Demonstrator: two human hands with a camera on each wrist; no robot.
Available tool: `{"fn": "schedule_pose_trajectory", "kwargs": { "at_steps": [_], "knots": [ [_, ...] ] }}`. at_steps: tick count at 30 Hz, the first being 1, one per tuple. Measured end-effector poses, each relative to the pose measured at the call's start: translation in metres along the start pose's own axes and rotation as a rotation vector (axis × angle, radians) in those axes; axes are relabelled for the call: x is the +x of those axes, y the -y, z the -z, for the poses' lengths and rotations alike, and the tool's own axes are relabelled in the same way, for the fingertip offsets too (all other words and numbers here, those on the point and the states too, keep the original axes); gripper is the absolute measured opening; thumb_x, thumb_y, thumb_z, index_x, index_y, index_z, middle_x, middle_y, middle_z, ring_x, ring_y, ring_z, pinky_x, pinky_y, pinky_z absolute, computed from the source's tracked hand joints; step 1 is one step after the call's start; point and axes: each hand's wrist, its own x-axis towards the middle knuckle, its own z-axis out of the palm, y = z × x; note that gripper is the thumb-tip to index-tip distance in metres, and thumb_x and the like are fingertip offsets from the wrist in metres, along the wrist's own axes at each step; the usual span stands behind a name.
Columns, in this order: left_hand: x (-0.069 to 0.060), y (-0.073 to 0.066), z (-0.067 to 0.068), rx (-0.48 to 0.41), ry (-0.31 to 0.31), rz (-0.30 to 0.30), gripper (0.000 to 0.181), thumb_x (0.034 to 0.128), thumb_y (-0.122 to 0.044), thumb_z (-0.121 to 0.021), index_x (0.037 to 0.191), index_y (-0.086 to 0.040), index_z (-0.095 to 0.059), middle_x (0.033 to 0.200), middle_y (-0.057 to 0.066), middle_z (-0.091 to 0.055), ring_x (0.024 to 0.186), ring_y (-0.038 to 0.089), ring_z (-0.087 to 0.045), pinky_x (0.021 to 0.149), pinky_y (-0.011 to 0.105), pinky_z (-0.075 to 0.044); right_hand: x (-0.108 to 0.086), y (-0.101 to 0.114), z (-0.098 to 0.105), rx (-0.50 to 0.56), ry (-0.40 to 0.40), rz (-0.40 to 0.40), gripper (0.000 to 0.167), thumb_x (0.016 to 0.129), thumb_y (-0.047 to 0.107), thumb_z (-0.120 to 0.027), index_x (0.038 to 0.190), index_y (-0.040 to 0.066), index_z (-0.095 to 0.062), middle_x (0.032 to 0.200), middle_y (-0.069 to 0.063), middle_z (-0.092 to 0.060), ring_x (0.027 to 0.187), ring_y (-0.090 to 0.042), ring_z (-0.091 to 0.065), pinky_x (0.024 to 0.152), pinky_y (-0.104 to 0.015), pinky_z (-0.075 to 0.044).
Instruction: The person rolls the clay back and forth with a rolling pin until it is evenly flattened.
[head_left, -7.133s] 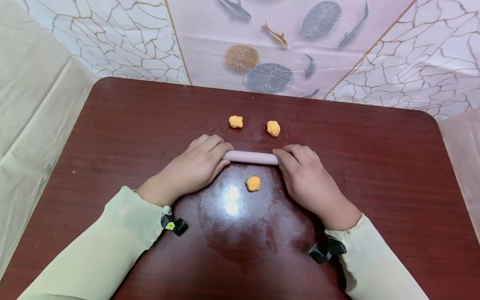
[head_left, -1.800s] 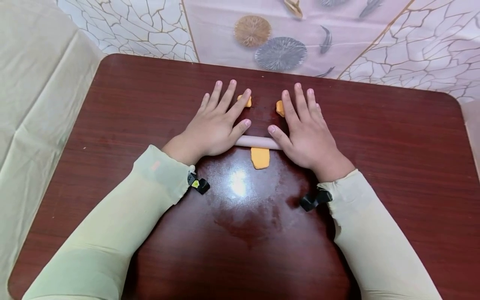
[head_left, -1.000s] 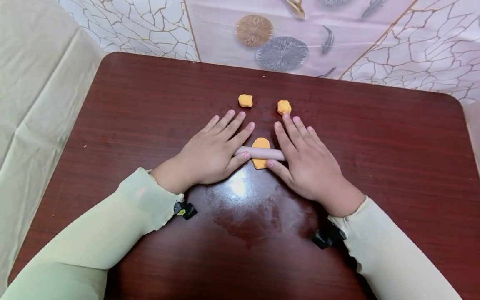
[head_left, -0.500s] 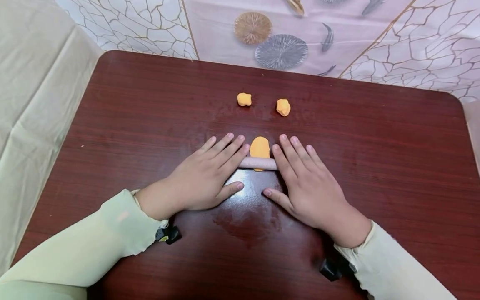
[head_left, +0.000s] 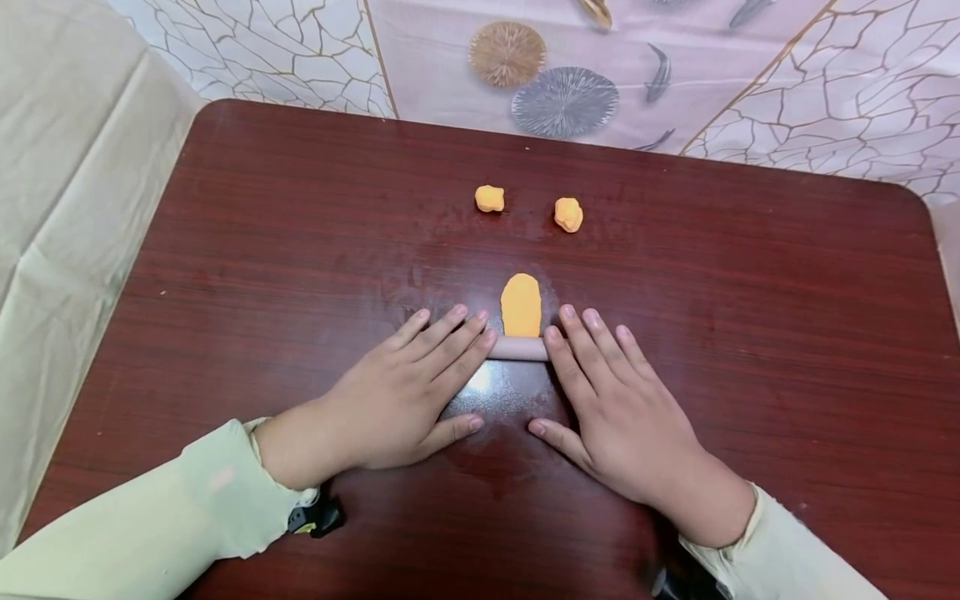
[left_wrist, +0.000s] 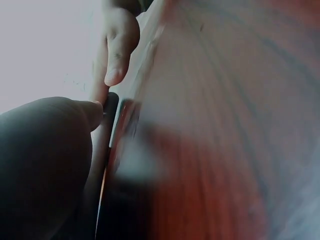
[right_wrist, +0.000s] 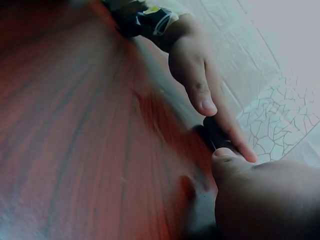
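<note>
Left to right across the worktop (head_left: pixel 285 217): pale sheet (head_left: pixel 67 167) hangs along the left edge. Left sleeve (head_left: pixel 135 517) comes in from the near-left, black device (head_left: pixel 318 515) strapped under the wrist.

Left hand (head_left: pixel 401 396): palm down, fingers straight and angled toward the far edge, thumb spread off toward the middle. Fingers lie over the left end of the roller (head_left: pixel 519 348), not wrapped round it.

Left lump (head_left: pixel 490 199): orange, about midway between left and right edges, nearer the far edge. Well apart from the hands.

Roller: pale pink, lies roughly parallel to the far edge, only its middle visible in the gap between the hands. Both ends covered by fingers.

Flat piece (head_left: pixel 521 305): orange, a rounded oblong, long axis pointing at the far edge. Sits on the far side of the roller, near end meeting it; can't tell if any is underneath.

Right lump (head_left: pixel 568 215): orange, just right of the left lump and slightly farther from the far edge, not touching it.

Right hand (head_left: pixel 626 408): same pose mirrored, straight fingers over the roller's right end, thumb out. Hands apart from each other. Right sleeve (head_left: pixel 795 550) enters from the near-right. Both wrist views blurry.
</note>
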Motion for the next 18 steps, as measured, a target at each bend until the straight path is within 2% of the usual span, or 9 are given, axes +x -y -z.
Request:
{"fn": "schedule_pose_trajectory", "kwargs": {
  "at_steps": [12,18],
  "knots": [
    [-0.008,-0.019,0.006,0.001,0.052,0.026,0.101,0.1119,-0.077,-0.038,0.182,-0.01,-0.012,0.19,0.015,-0.01,0.178,0.037,-0.01,0.142,0.059,-0.017,-0.013,0.013,-0.002,0.013,0.009,-0.022,0.1,0.111,0.082,-0.017,0.181,0.011,-0.017,0.191,-0.013,-0.007,0.175,-0.042,-0.019,0.144,-0.057,-0.006],
    [-0.011,-0.025,0.006,-0.016,0.054,0.037,0.103,0.1104,-0.079,-0.04,0.181,-0.009,-0.015,0.19,0.016,-0.009,0.178,0.038,-0.007,0.142,0.06,-0.018,-0.016,0.018,-0.002,0.008,-0.002,-0.03,0.1,0.111,0.082,-0.017,0.181,0.01,-0.019,0.191,-0.015,-0.01,0.175,-0.042,-0.02,0.144,-0.057,-0.007]
  ]
}}
